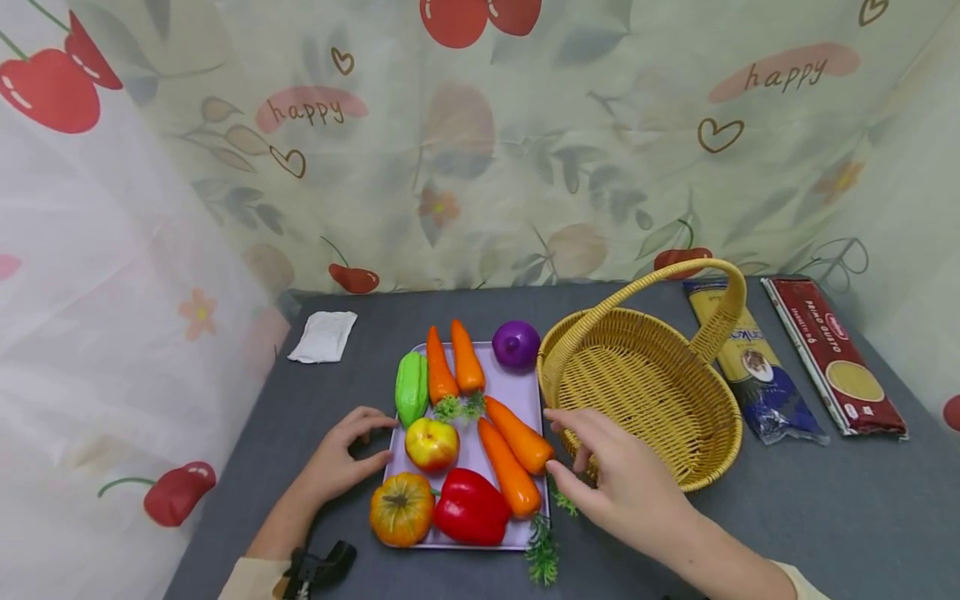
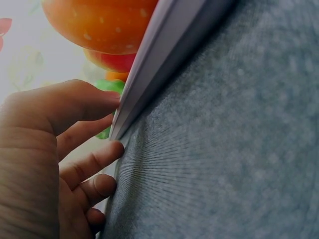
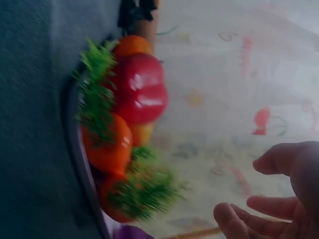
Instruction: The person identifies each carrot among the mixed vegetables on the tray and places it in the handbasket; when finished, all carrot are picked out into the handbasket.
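Observation:
A lavender tray point(image 1: 528, 390) holds several pieces of toy-like produce: a green ridged vegetable point(image 1: 412, 390), orange carrots point(image 1: 512, 467), a yellow-red peach point(image 1: 432, 444), a small orange pumpkin point(image 1: 402, 509), a red bell pepper point(image 1: 471, 507) and a purple onion point(image 1: 516, 345) at the far right corner. My left hand point(image 1: 345, 457) is at the tray's left side, its thumb and fingertips right at the rim point(image 2: 144, 64). Over the tray's right edge, beside the carrots' leafy tops point(image 3: 144, 191), my right hand point(image 1: 618, 479) hovers with fingers loosely bent and nothing held.
A yellow wicker basket point(image 1: 720, 433) with a tall handle stands just right of the tray. Beyond it lie a blue-and-yellow pasta packet point(image 1: 757, 367) and a red spaghetti packet point(image 1: 832, 358). A small white packet point(image 1: 324, 337) is at the back left. Printed curtains enclose the grey table.

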The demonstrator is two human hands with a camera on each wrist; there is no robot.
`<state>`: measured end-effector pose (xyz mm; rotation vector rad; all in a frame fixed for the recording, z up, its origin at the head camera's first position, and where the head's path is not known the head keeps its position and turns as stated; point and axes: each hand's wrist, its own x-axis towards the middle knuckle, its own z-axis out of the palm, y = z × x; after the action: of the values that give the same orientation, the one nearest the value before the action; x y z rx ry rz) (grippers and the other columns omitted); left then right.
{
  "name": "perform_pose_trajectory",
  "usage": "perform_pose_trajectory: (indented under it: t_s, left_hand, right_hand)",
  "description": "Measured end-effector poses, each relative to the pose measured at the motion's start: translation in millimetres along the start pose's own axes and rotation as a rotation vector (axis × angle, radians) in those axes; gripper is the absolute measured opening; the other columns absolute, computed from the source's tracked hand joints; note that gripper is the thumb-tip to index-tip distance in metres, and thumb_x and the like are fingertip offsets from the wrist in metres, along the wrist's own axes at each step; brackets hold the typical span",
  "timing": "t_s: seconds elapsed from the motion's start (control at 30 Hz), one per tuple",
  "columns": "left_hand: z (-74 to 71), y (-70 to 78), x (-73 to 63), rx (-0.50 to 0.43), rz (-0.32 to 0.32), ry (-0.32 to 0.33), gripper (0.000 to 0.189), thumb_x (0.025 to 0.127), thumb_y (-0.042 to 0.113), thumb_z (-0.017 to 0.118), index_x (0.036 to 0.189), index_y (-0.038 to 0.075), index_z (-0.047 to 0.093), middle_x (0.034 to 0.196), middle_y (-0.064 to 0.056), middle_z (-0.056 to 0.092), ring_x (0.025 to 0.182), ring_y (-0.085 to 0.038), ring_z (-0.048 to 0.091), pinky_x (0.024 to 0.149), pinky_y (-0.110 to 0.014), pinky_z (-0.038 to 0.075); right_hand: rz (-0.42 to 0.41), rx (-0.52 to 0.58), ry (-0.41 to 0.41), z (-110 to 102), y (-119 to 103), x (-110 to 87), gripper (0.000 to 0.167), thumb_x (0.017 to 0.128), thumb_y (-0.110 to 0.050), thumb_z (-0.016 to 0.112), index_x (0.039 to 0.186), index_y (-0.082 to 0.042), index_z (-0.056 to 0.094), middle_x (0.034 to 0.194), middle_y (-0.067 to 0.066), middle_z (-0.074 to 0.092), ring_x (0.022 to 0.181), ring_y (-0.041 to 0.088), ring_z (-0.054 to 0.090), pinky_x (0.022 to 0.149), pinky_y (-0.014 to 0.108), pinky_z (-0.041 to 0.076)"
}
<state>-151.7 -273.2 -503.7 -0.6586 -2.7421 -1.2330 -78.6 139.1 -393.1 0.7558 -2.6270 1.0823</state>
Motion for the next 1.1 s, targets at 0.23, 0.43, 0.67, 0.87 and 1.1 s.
perform_pose_trajectory:
  t_s: [0.23, 0.43, 0.67, 0.87, 1.1]
  left_hand:
    - [0.0, 0.7, 0.2, -0.012, 0.002, -0.002, 0.036, 0.089, 0.02, 0.082, 0.123, 0.019, 0.072, 0.118, 0.0, 0.062, 0.096, -0.021, 0.052, 0.082, -0.034, 0.047]
    - [0.5, -0.3, 0.6, -0.003, -0.009, -0.001, 0.036, 0.089, 0.02, 0.082, 0.123, 0.02, 0.072, 0.117, 0.001, 0.062, 0.096, -0.019, 0.052, 0.082, -0.033, 0.047]
    - [0.6, -0.1, 0.6, 0.012, -0.031, -0.007, 0.037, 0.088, 0.022, 0.082, 0.123, 0.021, 0.072, 0.118, 0.002, 0.062, 0.096, -0.019, 0.052, 0.082, -0.033, 0.047]
    - [0.1, -0.3, 1.7, 0.014, -0.052, -0.016, 0.038, 0.088, 0.024, 0.082, 0.124, 0.023, 0.072, 0.119, 0.003, 0.062, 0.097, -0.019, 0.052, 0.084, -0.035, 0.047]
    - [0.5, -2.0, 0.4, 0.011, -0.035, -0.009, 0.038, 0.087, 0.022, 0.083, 0.124, 0.023, 0.072, 0.118, 0.003, 0.062, 0.096, -0.019, 0.052, 0.082, -0.034, 0.047]
  right_hand:
    - [0.119, -0.023, -0.099, 29.9, 3.4, -1.5, 0.05, 0.091, -0.027, 0.08, 0.136, -0.014, 0.063, 0.114, -0.004, 0.064, 0.059, -0.001, 0.048, 0.053, 0.021, 0.046]
    - [0.134, -0.124, -0.119, 49.4, 10.2, -3.2, 0.054, 0.091, -0.03, 0.079, 0.138, -0.009, 0.062, 0.121, 0.001, 0.064, 0.082, 0.009, 0.062, 0.072, 0.027, 0.055]
    - [0.131, -0.284, -0.146, 63.9, 10.7, -9.4, 0.059, 0.095, -0.033, 0.074, 0.142, -0.002, 0.057, 0.125, 0.012, 0.063, 0.101, 0.022, 0.069, 0.082, 0.038, 0.057]
    - [0.154, -0.346, -0.163, 67.0, 11.6, -9.4, 0.056, 0.094, -0.023, 0.075, 0.142, 0.0, 0.057, 0.096, 0.004, 0.064, 0.071, 0.012, 0.061, 0.061, 0.028, 0.053]
    - [0.2, -0.315, -0.208, 65.7, 11.6, -10.5, 0.065, 0.086, -0.01, 0.072, 0.145, 0.007, 0.05, 0.093, 0.007, 0.062, 0.061, 0.008, 0.05, 0.054, 0.027, 0.047]
